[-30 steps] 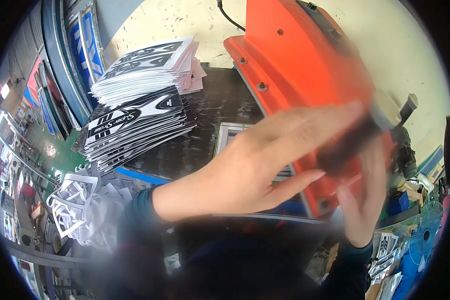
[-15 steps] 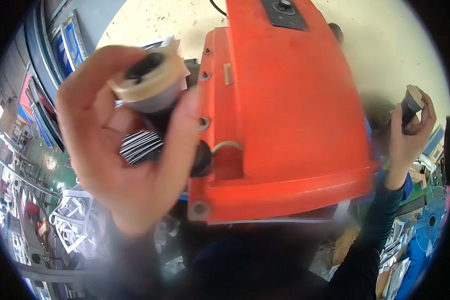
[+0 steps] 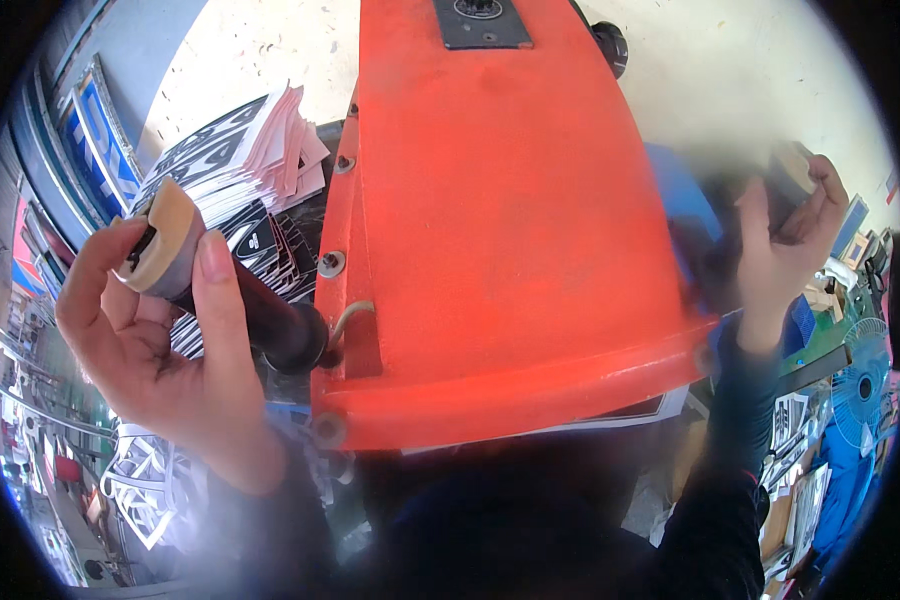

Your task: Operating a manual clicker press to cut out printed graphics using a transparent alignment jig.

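Observation:
My left hand (image 3: pixel 185 380) is curled around the top of a black handle (image 3: pixel 275 325) with a cream collar. The thumb presses the collar's side, and a fingertip rests by the dark piece in its top. This handle stands out from the left side of a large orange-red machine head (image 3: pixel 520 220). On the far right, my right hand (image 3: pixel 785 265) has its fingers around a similar handle (image 3: pixel 792 172) with a pale end. That handle is blurred, and its lower part is hard to make out.
A stack of printed sheets (image 3: pixel 260 150) lies behind my left hand. On top of the machine is a black plate with a knob (image 3: pixel 482 25). A blue fan (image 3: pixel 865 385) stands at the lower right, and white strip scraps (image 3: pixel 155 475) are at the lower left.
The machine head has shifted left in view, uncovering more of the sheet stack. My left hand and its handle sit lower and further left. My right hand still grips its handle.

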### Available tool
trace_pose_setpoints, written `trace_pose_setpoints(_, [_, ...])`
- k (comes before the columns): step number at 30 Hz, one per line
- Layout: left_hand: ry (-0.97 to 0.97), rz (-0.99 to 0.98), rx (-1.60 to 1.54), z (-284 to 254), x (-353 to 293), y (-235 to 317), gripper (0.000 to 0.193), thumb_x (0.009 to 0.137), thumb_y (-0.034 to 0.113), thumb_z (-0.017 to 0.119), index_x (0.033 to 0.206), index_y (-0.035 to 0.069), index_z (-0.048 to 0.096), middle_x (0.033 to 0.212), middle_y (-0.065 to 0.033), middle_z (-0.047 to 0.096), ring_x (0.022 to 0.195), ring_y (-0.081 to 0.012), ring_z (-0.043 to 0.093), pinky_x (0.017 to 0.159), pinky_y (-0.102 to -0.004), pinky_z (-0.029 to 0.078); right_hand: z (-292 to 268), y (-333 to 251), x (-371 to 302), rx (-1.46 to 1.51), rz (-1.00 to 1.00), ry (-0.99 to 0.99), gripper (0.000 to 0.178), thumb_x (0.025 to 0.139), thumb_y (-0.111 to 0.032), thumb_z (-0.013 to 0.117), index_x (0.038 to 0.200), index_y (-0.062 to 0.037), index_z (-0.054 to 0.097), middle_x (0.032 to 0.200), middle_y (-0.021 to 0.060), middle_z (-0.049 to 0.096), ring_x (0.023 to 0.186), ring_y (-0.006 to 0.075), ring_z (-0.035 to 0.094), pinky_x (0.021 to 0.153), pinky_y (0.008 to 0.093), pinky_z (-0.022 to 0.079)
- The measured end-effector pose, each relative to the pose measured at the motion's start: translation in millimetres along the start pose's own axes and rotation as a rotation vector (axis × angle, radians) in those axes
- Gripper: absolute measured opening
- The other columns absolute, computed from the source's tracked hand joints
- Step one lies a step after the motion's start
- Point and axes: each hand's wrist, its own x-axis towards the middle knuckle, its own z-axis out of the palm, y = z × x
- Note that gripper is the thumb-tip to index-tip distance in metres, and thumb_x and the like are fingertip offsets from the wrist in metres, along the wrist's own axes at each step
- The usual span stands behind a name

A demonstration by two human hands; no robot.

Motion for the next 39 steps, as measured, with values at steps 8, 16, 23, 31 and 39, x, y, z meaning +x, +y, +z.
trace_pose_setpoints(8, [0.019,0.012,-0.064,7,-15,-13,0.057,0.086,0.01,0.069,0.135,0.001,0.04,0.109,-0.0235,0.064,0.089,-0.0206,0.069,0.073,-0.023,0.056,3,5,-6,0.012,0.009,0.016,0.055,0.079,0.008,0.064,0.127,0.0033,0.037,0.124,0.0185,0.047,0.106,0.0199,0.056,0.086,0.0279,0.049])
trace_pose_setpoints(16, [-0.097,-0.405,-0.524,-11,-62,-46,0.104,0.082,0.069,0.052,0.15,0.002,0.011,0.137,-0.0319,0.044,0.123,-0.0353,0.052,0.099,-0.0426,0.044,-2,8,14,-0.003,0.005,-0.004,0.062,0.084,0.006,0.062,0.138,0.0021,0.031,0.121,0.0199,0.052,0.101,0.0202,0.058,0.082,0.0272,0.049])
trace_pose_setpoints(23, [-0.958,-0.188,-0.464,-6,-82,-62,0.132,0.061,0.044,0.087,0.148,-0.007,0.003,0.151,-0.0263,0.025,0.141,-0.0365,0.027,0.114,-0.0442,0.021,-35,65,27,-0.156,-0.063,0.002,0.06,0.086,0.002,0.063,0.139,0.001,0.034,0.12,0.0167,0.053,0.104,0.0208,0.058,0.086,0.0291,0.049])
trace_pose_setpoints(31, [-1.112,-0.461,-0.325,-9,-77,-46,0.124,0.056,0.024,0.091,0.151,0.002,0.013,0.146,-0.0249,0.037,0.14,-0.0328,0.032,0.115,-0.0434,0.02,-59,77,47,-1.132,-0.345,-0.034,0.06,0.087,-0.03,0.065,0.137,-0.0058,0.043,0.131,0.0194,0.048,0.123,0.0338,0.046,0.103,0.0429,0.036])
trace_pose_setpoints(39, [-1.133,-0.351,-0.214,-12,-85,-50,0.115,0.064,0.024,0.085,0.152,0.011,0.012,0.14,-0.0154,0.049,0.133,-0.0326,0.042,0.113,-0.0551,0.019,-14,-37,5,0.525,0.485,-0.201,0.06,0.101,-0.041,0.031,0.134,0.0078,0.039,0.119,0.0215,0.056,0.111,0.0262,0.055,0.102,0.0351,0.037])
